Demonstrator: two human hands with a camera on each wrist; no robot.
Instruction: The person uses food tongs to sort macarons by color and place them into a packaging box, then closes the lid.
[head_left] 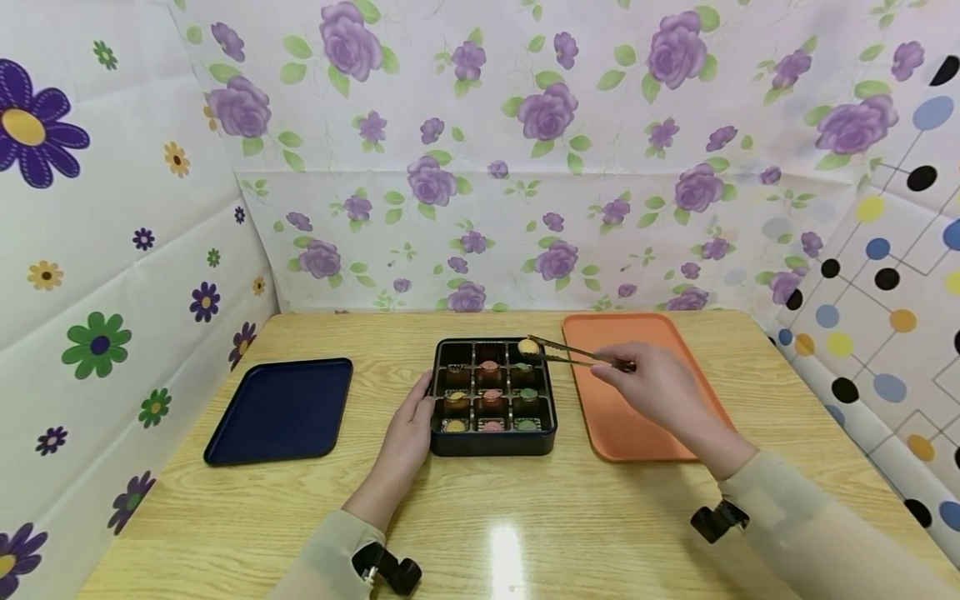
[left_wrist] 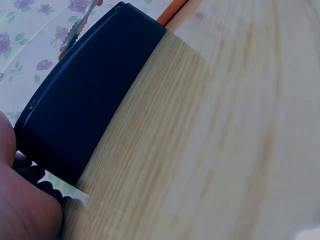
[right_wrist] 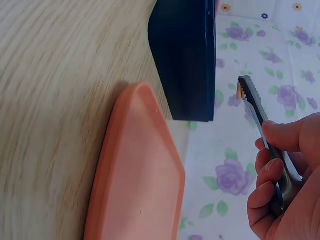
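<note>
A black box (head_left: 495,444) with a grid of compartments stands mid-table. Round yellow (head_left: 456,426), pink (head_left: 492,395) and green (head_left: 527,425) macaron-like sweets sit in its columns; the rear-left compartment shows only its patterned floor. My left hand (head_left: 411,423) rests along the box's left side, fingers extended against the wall. My right hand (head_left: 656,385) grips metal tongs (head_left: 573,354), thumb on one arm and fingers wrapped below, as the right wrist view shows. Between the tong tips is a pale yellow sweet (head_left: 528,346), above the box's rear-right corner.
An orange tray (head_left: 600,437) lies right of the box, partly under my right forearm. To the left lies a dark blue tray (head_left: 281,412). Flowered cloth (head_left: 480,208) walls the table's back. Bare wood (head_left: 480,508) spreads between my forearms.
</note>
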